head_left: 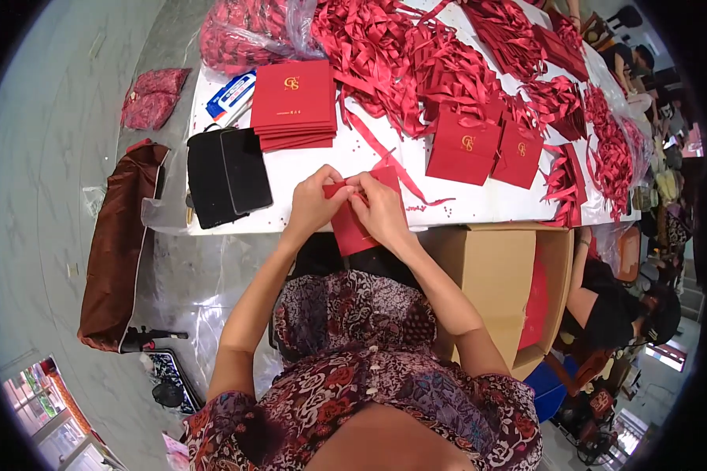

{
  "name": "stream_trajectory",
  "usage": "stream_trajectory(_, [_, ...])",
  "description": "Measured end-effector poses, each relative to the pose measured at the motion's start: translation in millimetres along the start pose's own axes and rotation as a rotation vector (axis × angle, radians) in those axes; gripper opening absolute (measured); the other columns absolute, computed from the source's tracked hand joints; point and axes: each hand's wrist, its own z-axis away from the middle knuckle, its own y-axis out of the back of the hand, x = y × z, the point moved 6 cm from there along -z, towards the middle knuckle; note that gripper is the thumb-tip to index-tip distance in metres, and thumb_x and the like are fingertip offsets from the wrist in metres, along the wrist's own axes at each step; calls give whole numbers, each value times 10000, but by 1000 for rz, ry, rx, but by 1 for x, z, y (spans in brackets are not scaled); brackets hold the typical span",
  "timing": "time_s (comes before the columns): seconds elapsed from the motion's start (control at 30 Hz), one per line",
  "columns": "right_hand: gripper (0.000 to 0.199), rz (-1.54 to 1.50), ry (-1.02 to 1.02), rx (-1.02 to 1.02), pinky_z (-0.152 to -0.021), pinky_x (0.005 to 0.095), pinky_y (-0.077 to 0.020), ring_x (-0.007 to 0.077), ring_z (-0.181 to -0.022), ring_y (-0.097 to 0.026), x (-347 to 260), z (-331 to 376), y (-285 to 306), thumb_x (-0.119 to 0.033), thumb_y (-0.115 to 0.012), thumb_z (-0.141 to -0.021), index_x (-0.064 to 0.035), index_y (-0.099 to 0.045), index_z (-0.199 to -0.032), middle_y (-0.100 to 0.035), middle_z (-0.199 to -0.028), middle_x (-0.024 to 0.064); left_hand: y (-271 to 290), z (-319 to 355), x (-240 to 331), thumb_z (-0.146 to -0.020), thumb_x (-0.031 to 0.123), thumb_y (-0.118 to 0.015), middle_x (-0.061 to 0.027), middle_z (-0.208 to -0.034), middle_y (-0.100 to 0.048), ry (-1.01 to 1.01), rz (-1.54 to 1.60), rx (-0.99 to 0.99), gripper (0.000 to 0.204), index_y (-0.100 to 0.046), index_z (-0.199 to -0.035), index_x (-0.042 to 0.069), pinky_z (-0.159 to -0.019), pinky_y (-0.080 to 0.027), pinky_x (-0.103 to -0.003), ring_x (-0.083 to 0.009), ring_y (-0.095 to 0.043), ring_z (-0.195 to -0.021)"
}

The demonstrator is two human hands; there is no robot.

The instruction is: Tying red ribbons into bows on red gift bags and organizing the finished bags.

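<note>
At the table's front edge I hold a flat red paper bag [355, 234] tilted before me. My left hand [316, 202] pinches it near its upper left, thumb and fingertips pressed together. Right beside it, my right hand [379, 210] closes its fingers at the same spot, and the fingertips of both hands nearly meet. Whatever small part lies between them is hidden. A loose red ribbon [411, 184] trails over the white table just beyond the bag. Left of my hands rises a stack of red bags [293, 98] with gold print.
A black case [212, 179] lies on the left of the table, with a blue-and-white packet [232, 96] behind it. Heaps of red ribbon [377, 59] and ribboned bags [465, 149] cover the back and right. An open cardboard box [495, 286] stands at my right, near another person's arm [580, 279].
</note>
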Motion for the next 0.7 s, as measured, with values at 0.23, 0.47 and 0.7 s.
stream_trajectory(0.23, [151, -169, -17, -71, -684, 414, -512, 354, -784, -656, -10, 14, 8, -61, -647, -852, 0, -607, -984, -652, -867, 188, 0, 15, 9, -843, 150, -711, -107, -701, -643, -133, 85, 51, 173, -606, -895, 23, -574, -464, -315, -211, -600, -588])
stream_trajectory(0.47, [135, 286, 222, -66, -793, 438, -457, 359, -897, -596, -15, -1, 35, -135, -605, -887, -32, -651, -961, -628, -859, 145, -1, 23, 26, -855, 115, -674, -153, -817, -650, -265, -130, 22, 144, -599, -929, 18, -694, -499, -387, -330, -636, -762])
stream_trajectory(0.7, [163, 103, 174, -177, -823, 443, -447, 361, -931, -574, 12, 3, 22, -150, -561, -900, -36, -665, -952, -579, -946, 161, -3, 32, 41, -838, 87, -675, -158, -906, -634, -382, -156, -39, 171, -593, -969, 15, -790, -484, -404, -348, -605, -893])
